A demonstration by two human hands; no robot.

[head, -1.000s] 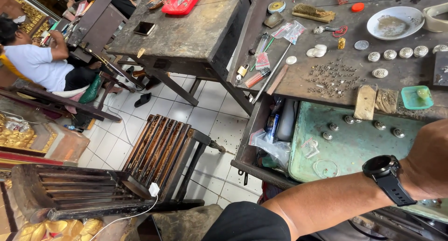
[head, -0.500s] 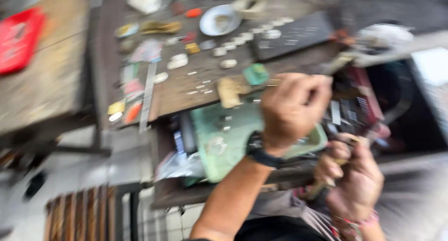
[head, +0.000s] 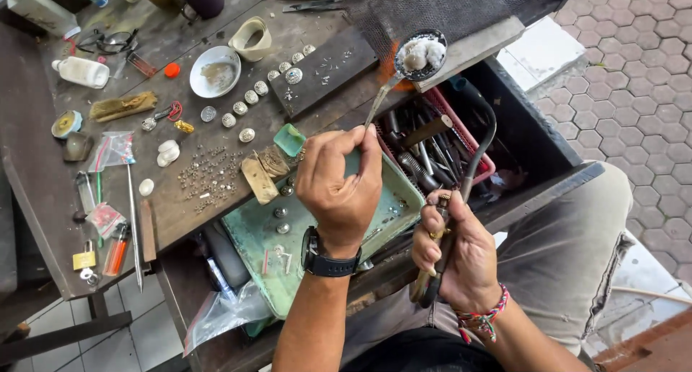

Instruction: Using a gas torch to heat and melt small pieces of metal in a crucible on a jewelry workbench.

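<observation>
My left hand [head: 339, 188], with a black watch on the wrist, is closed on the thin handle of a metal spoon [head: 422, 55]. The spoon's bowl holds a white lump and hovers over the edge of a grey block [head: 476, 44] at the back of the bench. My right hand [head: 458, 260], with a ring and a woven bracelet, grips a dark torch handle over my lap. A black hose [head: 491, 127] curves up from it. Below my left hand lies a green tray [head: 249, 231] with small round silver pieces.
A red basket of hand tools [head: 432, 145] sits in the open drawer. The worn bench top [head: 43, 184] carries a white bowl [head: 215, 71], a dark slab [head: 324, 69], rows of round silver buttons [head: 247, 96], tiny loose parts [head: 209, 174], small bags and a white bottle [head: 83, 71].
The view swung from the chairs and floor at the left onto the bench. My left hand now holds the spoon up steadily, and my right hand with the torch has come into view.
</observation>
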